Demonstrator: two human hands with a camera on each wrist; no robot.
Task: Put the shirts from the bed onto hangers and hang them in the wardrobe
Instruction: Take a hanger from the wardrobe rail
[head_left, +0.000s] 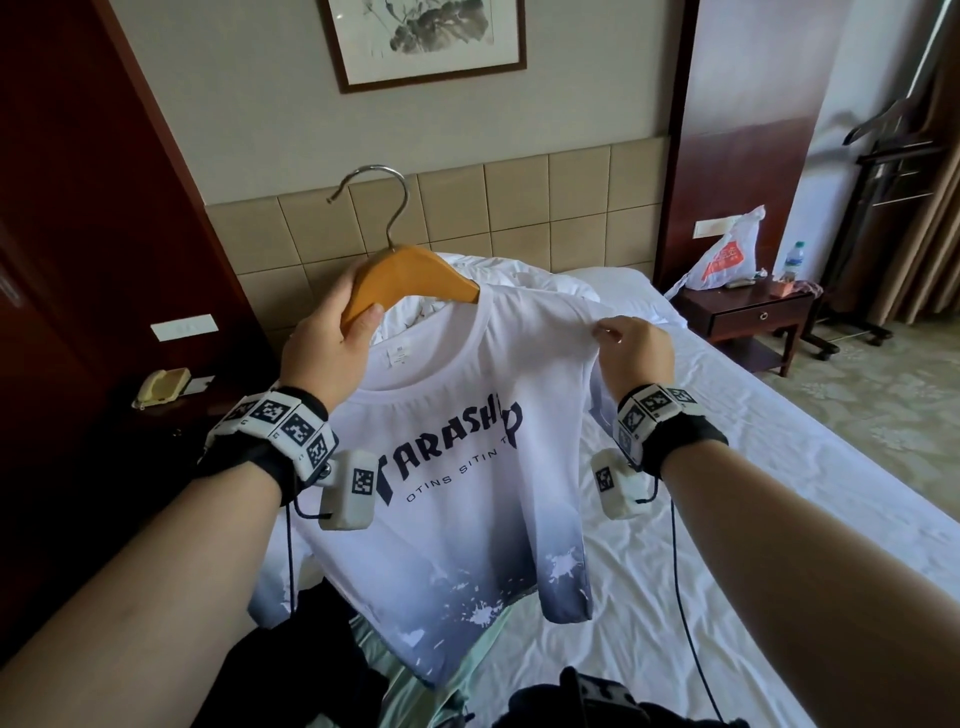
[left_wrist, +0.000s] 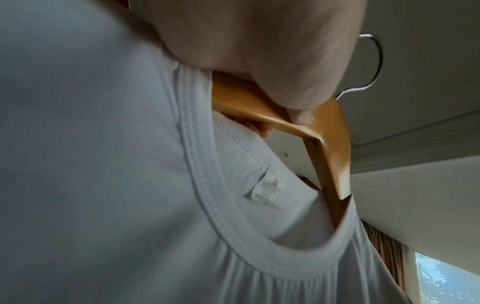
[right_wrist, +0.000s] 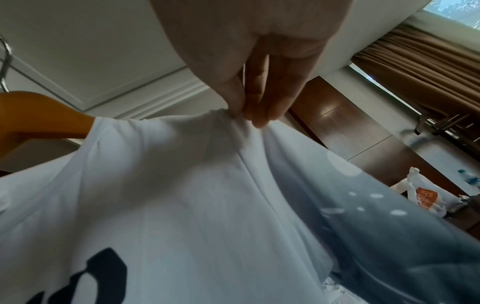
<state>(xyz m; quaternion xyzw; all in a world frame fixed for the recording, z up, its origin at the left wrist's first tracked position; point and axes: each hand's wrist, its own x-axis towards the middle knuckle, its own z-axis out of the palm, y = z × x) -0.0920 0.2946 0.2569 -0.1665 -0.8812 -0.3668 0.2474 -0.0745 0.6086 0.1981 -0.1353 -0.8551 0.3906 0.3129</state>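
Hanger (head_left: 410, 280) half inside shirt (head_left: 457, 467) neck, above the bed (head_left: 753, 467); nightstand (head_left: 748, 317) right of bed.

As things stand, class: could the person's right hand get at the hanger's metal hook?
Probably yes. The hook stands bare above the wooden hanger, nothing blocking it, but the right hand is pinching the shirt shoulder and must let go first.

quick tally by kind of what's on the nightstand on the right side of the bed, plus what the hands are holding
Plastic bags: 1
Water bottles: 1
Hangers: 1, gripped by the left hand
Shirts: 1, pinched at the shoulder by the right hand
Total: 4
A few small items beside the bottle on the nightstand are too small to tell.
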